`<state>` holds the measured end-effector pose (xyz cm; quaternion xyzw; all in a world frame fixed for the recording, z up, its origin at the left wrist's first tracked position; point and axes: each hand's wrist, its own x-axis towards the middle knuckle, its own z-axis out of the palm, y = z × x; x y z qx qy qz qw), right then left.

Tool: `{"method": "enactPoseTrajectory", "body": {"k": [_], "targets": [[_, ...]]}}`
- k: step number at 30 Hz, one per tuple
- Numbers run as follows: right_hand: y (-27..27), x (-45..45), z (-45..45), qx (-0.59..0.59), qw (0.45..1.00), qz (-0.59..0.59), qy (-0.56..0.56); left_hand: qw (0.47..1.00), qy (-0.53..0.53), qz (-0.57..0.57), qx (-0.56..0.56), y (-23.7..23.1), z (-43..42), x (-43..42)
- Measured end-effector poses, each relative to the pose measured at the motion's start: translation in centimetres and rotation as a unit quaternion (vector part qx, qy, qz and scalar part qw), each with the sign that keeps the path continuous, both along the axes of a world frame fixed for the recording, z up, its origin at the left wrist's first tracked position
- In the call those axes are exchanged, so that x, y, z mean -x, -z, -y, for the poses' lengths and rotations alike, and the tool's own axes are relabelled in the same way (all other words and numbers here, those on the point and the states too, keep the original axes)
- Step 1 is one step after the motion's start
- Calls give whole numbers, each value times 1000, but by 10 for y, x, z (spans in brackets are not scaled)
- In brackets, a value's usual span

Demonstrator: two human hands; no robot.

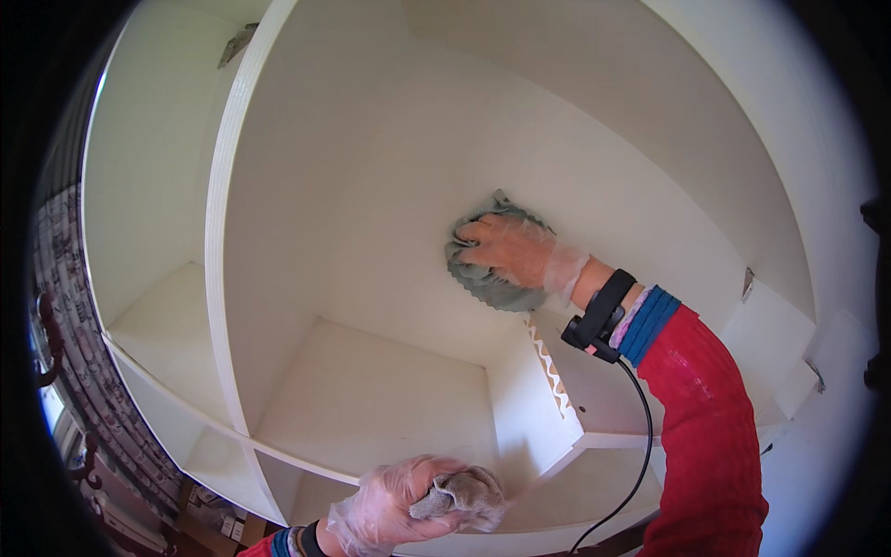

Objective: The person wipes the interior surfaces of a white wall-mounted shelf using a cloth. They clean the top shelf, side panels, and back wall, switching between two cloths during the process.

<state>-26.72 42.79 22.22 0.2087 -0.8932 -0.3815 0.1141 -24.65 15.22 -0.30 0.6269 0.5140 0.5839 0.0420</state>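
My right hand (511, 247), in a clear plastic glove, presses a grey-green cloth (498, 292) against the pale back panel (390, 209) of a white cabinet. The cloth is bunched under the fingers, its scalloped edge spread out below them. Lower down, my left hand (400, 498), also gloved in clear plastic, grips a crumpled grey-beige cloth (463, 498). It hovers before the cabinet's lower shelf (376, 390); whether it touches the shelf edge I cannot tell. Red sleeves with blue cuffs cover both arms.
A vertical divider (237, 139) separates a narrow left compartment. A short partition (536, 390) with a wavy-patterned front edge rises from the shelf. Metal hinges (238, 45) stick out from the sides. A black cable (644, 445) hangs from my right wrist. An open cardboard box (216, 522) stands at lower left.
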Motion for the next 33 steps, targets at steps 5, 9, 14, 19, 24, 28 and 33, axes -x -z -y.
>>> {"method": "enactPoseTrajectory", "body": {"k": [5, 9, 14, 19, 24, 28, 33], "targets": [[-55, 18, -4, -42, 981, -161, -104, 1000, 3, -6, 6, -2, -1, -1], [-107, 41, 14, 0, 955, -270, -121, 1000, -5, -6, 0, -4, 1, -4], [-122, 57, 33, 36, 955, -295, -29, 1000, 11, -4, 11, -6, 2, -2], [-94, 57, 33, 27, 971, -231, -46, 1000, 15, -12, 10, -4, 3, -1], [-55, 44, 31, 32, 995, -93, -29, 1000, -10, 2, 7, 1, 0, -2], [-33, 43, 26, 1, 999, -46, 12, 999, -40, 16, 22, -1, -3, -6], [-31, 41, 22, 44, 998, -38, -7, 986, -143, -55, 70, -25, -16, -10]]}}
